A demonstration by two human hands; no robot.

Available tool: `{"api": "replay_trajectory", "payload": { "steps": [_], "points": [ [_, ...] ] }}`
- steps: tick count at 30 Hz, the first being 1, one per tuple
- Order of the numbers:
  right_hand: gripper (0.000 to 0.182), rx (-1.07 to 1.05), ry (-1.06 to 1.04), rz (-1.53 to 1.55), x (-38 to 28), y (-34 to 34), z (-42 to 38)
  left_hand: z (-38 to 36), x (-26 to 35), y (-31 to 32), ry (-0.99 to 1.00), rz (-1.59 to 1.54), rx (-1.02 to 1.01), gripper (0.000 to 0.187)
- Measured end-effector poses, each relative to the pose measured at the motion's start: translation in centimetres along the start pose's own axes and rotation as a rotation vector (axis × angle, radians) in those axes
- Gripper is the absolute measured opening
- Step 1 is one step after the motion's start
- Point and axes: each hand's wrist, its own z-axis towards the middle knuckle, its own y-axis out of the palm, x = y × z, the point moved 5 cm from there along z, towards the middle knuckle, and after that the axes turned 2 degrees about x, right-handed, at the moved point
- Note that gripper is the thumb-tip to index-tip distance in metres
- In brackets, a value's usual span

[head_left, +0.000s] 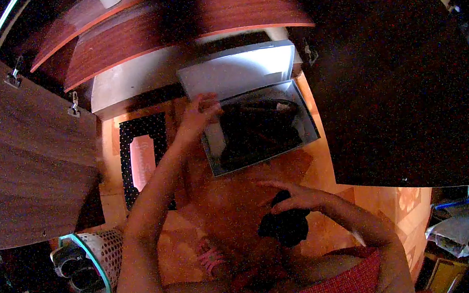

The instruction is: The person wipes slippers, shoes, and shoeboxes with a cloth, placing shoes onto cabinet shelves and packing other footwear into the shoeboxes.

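A box (215, 142) with its lid (233, 74) raised at the back lies on the floor, and dark items (261, 130) fill much of it. My left hand (203, 114) is at the box's upper left corner, its fingers bent and blurred; whether it grips the edge I cannot tell. Below the box's front edge, my right hand (293, 195) has its fingers apart, the index finger stretched out to the left. A black bundle of cloth (285, 226) hangs just under my right palm, and its hold is partly hidden.
Open cabinet doors stand at the left (32, 160) and right (392, 86), with wooden shelves (189, 29) above. A black dotted box with a pink label (144, 161) lies left of the box. A dotted basket (106, 255) sits lower left, plastic bags (457, 232) lower right.
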Motion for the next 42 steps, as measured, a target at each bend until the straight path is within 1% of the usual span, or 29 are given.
{"api": "replay_trajectory", "payload": {
  "steps": [1, 3, 4, 5, 6, 7, 8, 9, 10, 12, 13, 15, 16, 18, 20, 22, 24, 28, 29, 30, 31, 33, 34, 36, 37, 38, 39, 41, 42],
  "points": [
    [0.075, -0.034, 0.042, 0.137, -0.5, 0.3, -0.3, 0.0, -0.7, 0.5, -0.009, 0.054, -0.033, 0.040],
    [0.075, -0.038, 0.028, 0.143, -0.3, 0.3, -0.1, 0.5, -3.7, 1.8, -0.078, 0.368, -0.214, 0.048],
    [0.076, -0.042, 0.014, 0.148, -0.1, 0.3, 0.0, 0.1, -4.2, 2.2, -0.079, 0.368, -0.214, 0.048],
    [0.076, -0.042, 0.015, 0.148, 0.7, 0.1, 0.4, -0.5, -4.9, 2.6, -0.079, 0.582, -0.224, 0.054],
    [0.076, -0.001, -0.026, -0.027, 1.7, -0.4, 1.0, -1.1, -5.1, 3.1, -0.078, 0.795, -0.233, 0.061],
    [0.076, 0.018, -0.048, -0.115, 1.8, -0.6, 1.1, -1.2, -6.5, 3.4, -0.078, 0.795, -0.234, 0.061],
    [0.076, 0.039, -0.068, -0.203, 1.9, -0.7, 1.2, -1.0, -8.4, 3.8, -0.070, 0.733, -0.248, 0.067],
    [0.076, 0.043, -0.061, -0.178, 1.5, -0.6, 1.1, -1.1, -8.4, 4.3, -0.062, 0.671, -0.262, 0.074],
    [0.075, 0.044, -0.056, -0.165, 1.4, -0.6, 1.1, -1.4, -8.4, 4.6, -0.064, 0.671, -0.262, 0.074],
    [0.074, 0.039, -0.055, -0.130, 1.3, -0.5, 1.2, -1.9, -8.8, 5.0, -0.212, 0.761, -0.314, 0.083],
    [0.074, 0.037, -0.057, -0.120, 1.0, -0.5, 1.1, -1.7, -9.1, 5.0, -0.211, 0.759, -0.314, 0.083],
    [0.074, 0.040, -0.039, -0.087, 0.0, -0.3, 0.8, -1.5, -8.9, 5.9, -0.170, 0.506, -0.434, 0.089],
    [0.074, 0.046, -0.018, -0.064, -0.4, -0.2, 0.6, -1.3, -8.4, 5.9, -0.169, 0.504, -0.434, 0.089],
    [0.074, 0.022, 0.020, 0.043, -0.2, -0.1, 0.5, -1.6, -9.3, 5.3, -0.547, 0.651, -0.441, 0.083],
    [0.074, 0.001, 0.060, 0.147, 0.5, -0.1, 0.5, -2.0, -10.7, 5.9, -0.584, 0.590, -0.400, 0.079],
    [0.074, 0.084, 0.025, -0.061, 1.8, -0.7, 0.8, -2.3, -11.8, 6.1, -0.617, 0.531, -0.358, 0.075],
    [0.074, 0.095, 0.025, -0.081, 2.0, -0.9, 0.7, -2.2, -11.8, 6.5, -0.501, 0.292, -0.373, 0.068],
    [0.070, 0.140, 0.018, -0.031, 0.5, -0.9, -0.3, -2.0, -10.6, 5.8, -0.511, 0.245, -0.413, 0.064],
    [0.070, 0.145, 0.019, -0.033, 1.0, -1.2, -0.2, -2.0, -10.1, 5.1, -0.523, 0.225, -0.350, 0.060],
    [0.071, 0.151, 0.014, -0.028, 2.0, -1.8, 0.1, -2.1, -9.1, 4.7, -0.534, 0.205, -0.287, 0.057],
    [0.072, 0.158, 0.010, -0.023, 2.4, -2.2, 0.1, -3.1, -5.8, 4.8, -0.532, 0.202, -0.292, 0.057],
    [0.068, 0.208, 0.039, 0.012, 1.1, -2.9, -0.9, -5.0, 2.6, 5.2, -0.436, 0.149, -0.335, 0.054],
    [0.065, 0.254, 0.067, 0.051, 0.4, -3.3, -1.4, -4.9, 3.0, 5.0, -0.427, 0.145, -0.342, 0.054],
    [0.062, 0.323, -0.002, 0.009, -1.3, -4.7, -2.6, -4.3, 4.7, 4.7, -0.176, 0.259, -0.339, 0.048],
    [0.058, 0.382, -0.077, -0.033, -2.4, -5.1, -3.4, -4.4, 5.2, 4.9, -0.162, 0.250, -0.345, 0.048],
    [0.051, 0.488, -0.062, 0.009, -3.0, -5.4, -4.3, -4.5, 6.0, 5.1, -0.093, 0.119, -0.342, 0.046],
    [0.051, 0.500, -0.061, -0.001, -3.7, -5.5, -5.1, -4.6, 6.8, 5.2, -0.029, -0.012, -0.338, 0.043],
    [0.067, 0.600, -0.048, -0.160, -5.4, -6.8, -6.8, -4.9, 8.2, 5.4, 0.009, -0.042, -0.298, 0.041],
    [0.066, 0.590, -0.091, -0.109, -5.9, -7.0, -7.6, -4.9, 8.7, 5.3, 0.038, -0.064, -0.254, 0.039]
  ]
}}
